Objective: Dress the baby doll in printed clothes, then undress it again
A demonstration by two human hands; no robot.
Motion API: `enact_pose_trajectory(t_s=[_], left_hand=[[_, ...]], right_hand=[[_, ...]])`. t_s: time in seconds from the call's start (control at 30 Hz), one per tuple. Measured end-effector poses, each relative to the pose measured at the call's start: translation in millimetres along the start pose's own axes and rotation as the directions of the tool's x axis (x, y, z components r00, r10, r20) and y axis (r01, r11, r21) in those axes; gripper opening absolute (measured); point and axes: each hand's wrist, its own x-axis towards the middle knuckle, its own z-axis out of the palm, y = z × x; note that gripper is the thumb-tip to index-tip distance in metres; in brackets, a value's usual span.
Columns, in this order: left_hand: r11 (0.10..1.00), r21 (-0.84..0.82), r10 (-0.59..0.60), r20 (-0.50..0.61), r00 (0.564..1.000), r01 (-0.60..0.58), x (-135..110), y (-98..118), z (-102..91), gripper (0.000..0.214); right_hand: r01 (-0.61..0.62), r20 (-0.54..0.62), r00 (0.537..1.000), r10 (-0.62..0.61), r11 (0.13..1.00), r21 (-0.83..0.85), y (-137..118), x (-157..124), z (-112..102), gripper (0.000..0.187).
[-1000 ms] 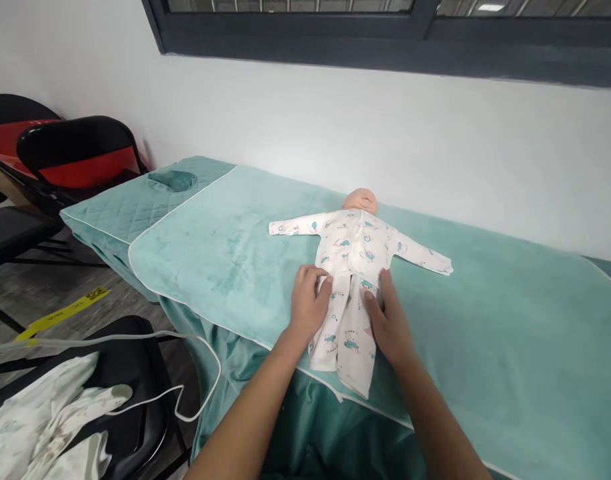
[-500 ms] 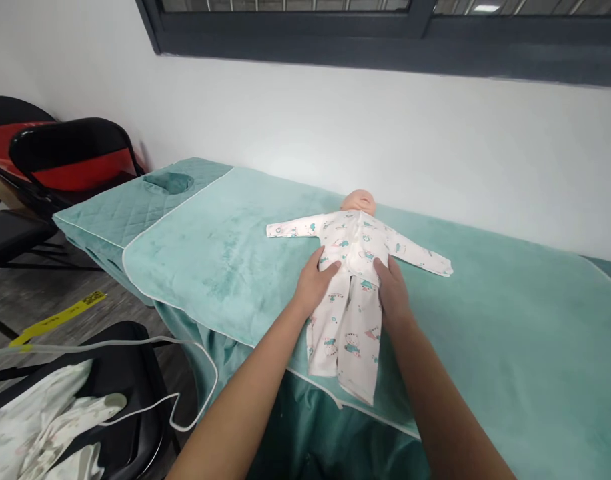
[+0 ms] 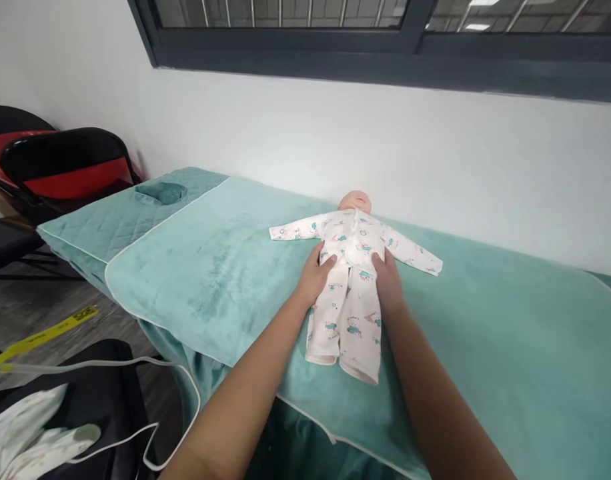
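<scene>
A baby doll in a white printed sleepsuit lies on its back on a teal towel spread over a padded table. My left hand grips the doll's waist from the left side, thumb on top. My right hand holds the waist from the right. The sleeves lie spread out to both sides, and the suit's legs point toward me.
A white wall runs behind the table under a dark window frame. Black and red folding chairs stand at the left. A black chair near me holds white cloth and a white cable. Yellow tape marks the floor.
Both hands slid up from the suit's legs to the doll's waist and closed on it. The doll and suit shifted slightly away from the table edge.
</scene>
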Motion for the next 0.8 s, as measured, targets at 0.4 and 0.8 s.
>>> enact_pose_trajectory(t_s=[0.4,0.8], left_hand=[[0.965,0.256,0.075,-0.045,0.996,-0.061,-46,11,0.3,0.054],[0.942,-0.037,-0.333,0.009,0.943,0.333,-327,-26,-100.9,0.026]], right_hand=[[0.043,-0.047,0.997,-0.064,0.933,-0.356,4,-38,-7,0.069],[0.491,0.252,0.857,-0.449,0.561,-0.667,78,-253,-77,0.066]])
